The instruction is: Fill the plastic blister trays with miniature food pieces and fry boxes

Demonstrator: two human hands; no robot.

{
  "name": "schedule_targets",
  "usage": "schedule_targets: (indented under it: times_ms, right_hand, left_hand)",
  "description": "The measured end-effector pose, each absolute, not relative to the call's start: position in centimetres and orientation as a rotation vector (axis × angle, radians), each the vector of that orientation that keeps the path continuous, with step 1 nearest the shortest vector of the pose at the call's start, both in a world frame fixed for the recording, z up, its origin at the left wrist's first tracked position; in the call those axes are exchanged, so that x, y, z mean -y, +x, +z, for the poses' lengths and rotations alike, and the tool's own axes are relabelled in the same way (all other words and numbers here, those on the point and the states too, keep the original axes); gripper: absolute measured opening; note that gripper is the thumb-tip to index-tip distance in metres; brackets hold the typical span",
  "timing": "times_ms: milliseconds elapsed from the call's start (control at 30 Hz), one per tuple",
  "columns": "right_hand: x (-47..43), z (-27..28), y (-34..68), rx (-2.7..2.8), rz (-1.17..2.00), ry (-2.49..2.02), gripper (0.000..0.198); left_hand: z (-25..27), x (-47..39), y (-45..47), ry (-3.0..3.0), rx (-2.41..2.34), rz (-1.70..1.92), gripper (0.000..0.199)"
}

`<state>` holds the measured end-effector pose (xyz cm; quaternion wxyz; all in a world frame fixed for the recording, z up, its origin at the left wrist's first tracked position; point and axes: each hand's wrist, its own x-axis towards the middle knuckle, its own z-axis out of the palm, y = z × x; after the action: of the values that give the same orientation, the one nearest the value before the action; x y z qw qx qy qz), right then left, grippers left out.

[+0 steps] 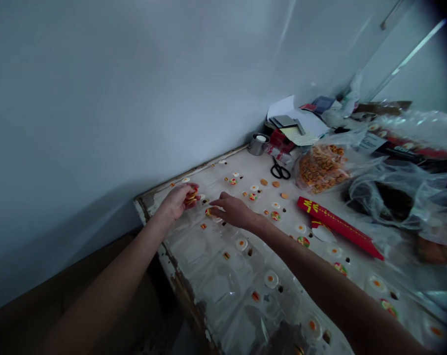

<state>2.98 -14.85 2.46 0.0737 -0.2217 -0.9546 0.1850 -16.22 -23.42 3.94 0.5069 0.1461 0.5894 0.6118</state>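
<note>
My left hand [177,201] is closed around a small bunch of round red and orange toy-food pieces [191,196], above the far left corner of the table. My right hand [232,211] hovers just to its right, fingers stretched toward a colourful round pizza-like piece [208,212] on the table. Nothing shows clearly between those fingers. Clear plastic trays or bags [219,281] lie in rows over the tabletop. On each sit tiny pieces, such as a fried-egg piece [241,244], a burger-like piece [226,256] and a small dark piece [250,252].
Black scissors [280,171] lie near a metal cup [258,144] by the wall. A clear bag of orange pieces [323,167], a red box strip [339,228] and crumpled plastic bags [396,192] crowd the right. Papers [297,121] are piled behind. The worn table edge [184,291] runs along the left.
</note>
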Motion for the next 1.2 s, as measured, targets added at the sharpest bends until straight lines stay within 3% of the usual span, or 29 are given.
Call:
schedule_targets:
  times_ms: [133, 333, 467, 633, 867, 1000, 1200]
  right_hand:
    - [14.9, 2.8, 2.0, 2.907, 0.587, -0.695, 0.019]
    - [14.0, 2.8, 2.2, 2.077, 1.737, -0.915, 0.018]
    - [15.4, 2.3, 2.2, 1.586, 2.049, -0.874, 0.028]
    - [15.0, 1.6, 1.4, 1.683, 1.747, -0.926, 0.016]
    - [2.6, 4.2, -2.2, 1.996, 1.003, -1.257, 0.023]
    - [-1.3, 3.0, -5.7, 2.119, 0.835, -1.367, 0.004]
    - [-1.6, 0.9, -7.6, 2.205, 0.597, -1.359, 0.007]
  left_hand:
    - [3.8, 25.0, -16.2, 0.389, -1.493, 1.411, 0.011]
    - [3.0, 26.6, -14.9, 0.665, -1.572, 1.315, 0.034]
    - [2.5, 26.2, -12.7, 0.752, -1.52, 1.284, 0.046]
    - [2.4, 24.7, -11.9, 0.632, -1.51, 1.365, 0.043]
    - [3.2, 25.2, -16.2, 0.55, -1.56, 1.461, 0.038]
    - [2.9, 25.4, -17.9, 0.502, -1.577, 1.552, 0.042]
    - [2.8, 25.3, -18.3, 0.471, -1.549, 1.611, 0.046]
